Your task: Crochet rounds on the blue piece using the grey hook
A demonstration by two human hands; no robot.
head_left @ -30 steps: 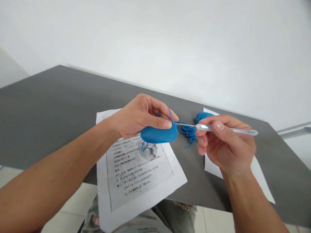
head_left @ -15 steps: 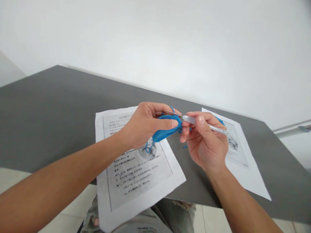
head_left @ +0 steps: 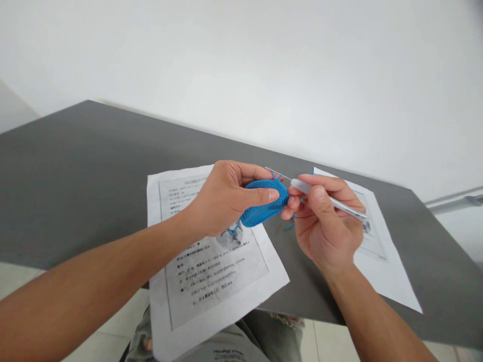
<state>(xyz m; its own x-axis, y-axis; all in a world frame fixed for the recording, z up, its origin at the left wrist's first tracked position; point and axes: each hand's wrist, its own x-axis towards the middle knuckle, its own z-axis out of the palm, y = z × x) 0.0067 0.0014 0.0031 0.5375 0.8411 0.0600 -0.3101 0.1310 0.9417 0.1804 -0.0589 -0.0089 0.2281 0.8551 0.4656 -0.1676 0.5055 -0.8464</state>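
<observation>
A blue crocheted piece (head_left: 264, 208), rounded and closely stitched, is pinched between the thumb and fingers of my left hand (head_left: 230, 196). My right hand (head_left: 328, 221) grips a crochet hook (head_left: 349, 208) by its pale grey handle. The hook's thin metal shaft points left, above the upper edge of the piece, with blue yarn (head_left: 277, 176) looped on it. Fingers of my right hand touch or nearly touch the right edge of the piece. A loose yarn tail hangs below its left side.
Beneath my hands, a printed sheet (head_left: 226, 291) overhangs the front edge of the grey table (head_left: 113, 151). Another printed sheet (head_left: 392, 281) lies to the right, partly behind my right hand. A white wall (head_left: 241, 75) rises behind the table.
My right hand and the hook have shifted slightly right and down, drawing the shaft away from the piece. The crocheted piece has tilted, showing more of its face.
</observation>
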